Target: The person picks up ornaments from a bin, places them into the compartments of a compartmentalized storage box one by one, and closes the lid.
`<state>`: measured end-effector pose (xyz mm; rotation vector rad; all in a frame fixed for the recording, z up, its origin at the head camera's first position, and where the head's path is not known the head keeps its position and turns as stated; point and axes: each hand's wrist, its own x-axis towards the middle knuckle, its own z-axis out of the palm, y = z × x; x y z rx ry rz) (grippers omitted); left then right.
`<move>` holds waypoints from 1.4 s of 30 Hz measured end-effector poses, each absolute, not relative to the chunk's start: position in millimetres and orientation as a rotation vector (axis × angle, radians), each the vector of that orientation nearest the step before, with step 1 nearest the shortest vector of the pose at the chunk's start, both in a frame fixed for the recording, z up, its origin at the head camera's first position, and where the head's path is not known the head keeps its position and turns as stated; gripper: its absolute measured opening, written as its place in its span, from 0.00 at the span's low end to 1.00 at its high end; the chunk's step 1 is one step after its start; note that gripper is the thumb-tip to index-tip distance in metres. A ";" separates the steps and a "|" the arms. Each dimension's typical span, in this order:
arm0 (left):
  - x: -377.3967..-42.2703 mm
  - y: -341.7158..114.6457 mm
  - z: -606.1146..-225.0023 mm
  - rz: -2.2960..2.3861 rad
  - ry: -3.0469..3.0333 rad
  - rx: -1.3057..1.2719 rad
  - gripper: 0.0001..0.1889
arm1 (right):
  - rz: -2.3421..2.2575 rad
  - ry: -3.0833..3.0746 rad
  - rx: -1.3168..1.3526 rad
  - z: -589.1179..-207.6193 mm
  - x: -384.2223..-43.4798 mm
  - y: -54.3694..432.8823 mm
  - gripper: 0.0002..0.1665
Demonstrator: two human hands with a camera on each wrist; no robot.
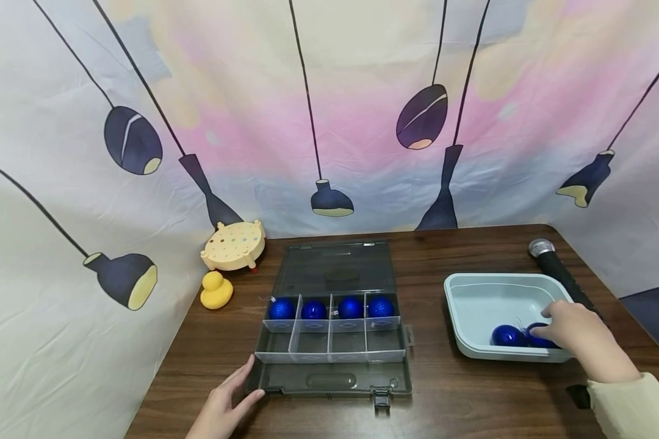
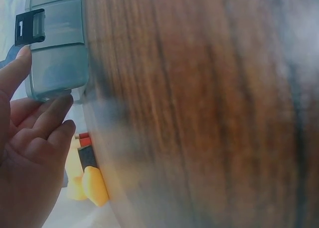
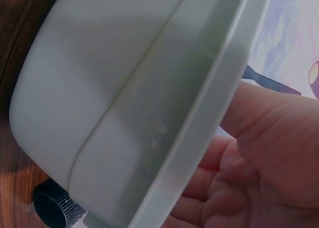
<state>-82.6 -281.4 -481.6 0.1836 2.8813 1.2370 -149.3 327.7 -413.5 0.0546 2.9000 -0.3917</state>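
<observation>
My left hand rests at the near left corner of a clear grey divided box, its fingers along the side and thumb at the front edge. The box's lid lies back, and blue baubles fill the far row of compartments. My right hand reaches over the near right rim of a pale blue basin. Its thumb and fingers hold a blue bauble, partly covered by the hand. Another blue bauble lies beside it. The right wrist view shows the basin wall hiding my fingertips.
A black microphone lies behind and to the right of the basin. On the left are a yellow rubber duck and a cream round stool-like toy. A small black object lies near my right sleeve. Printed fabric hangs behind the table.
</observation>
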 end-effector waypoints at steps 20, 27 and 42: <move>-80.7 -280.3 -481.9 1.224 2.932 0.202 0.32 | -0.456 2.919 0.096 -411.3 -145.6 324.1 0.27; -78.7 -281.0 -482.6 1.216 2.971 0.231 0.31 | -0.494 3.022 0.075 -408.8 -139.1 318.6 0.30; -79.6 -280.3 -484.4 1.221 2.973 0.239 0.32 | -0.530 3.283 -0.073 -400.1 -132.3 296.9 0.30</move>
